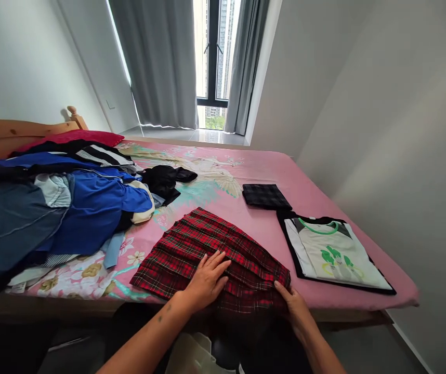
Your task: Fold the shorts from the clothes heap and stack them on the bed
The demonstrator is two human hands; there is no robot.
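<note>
A red plaid pleated skirt lies spread at the near edge of the bed, its wide hem to the left and its narrow waist to the right. My left hand rests flat on the middle of the skirt, fingers stretched out. At the waist end, my right hand grips the skirt's corner, with the thumb on top and the other fingers mostly hidden underneath. Part of the skirt's near side hangs over the bed edge in shadow.
A heap of clothes covers the bed's left side. Folded dark checked cloth lies beyond the skirt. To the right sits a folded white T-shirt on black clothing. The pink bedsheet reaches toward the grey-curtained window.
</note>
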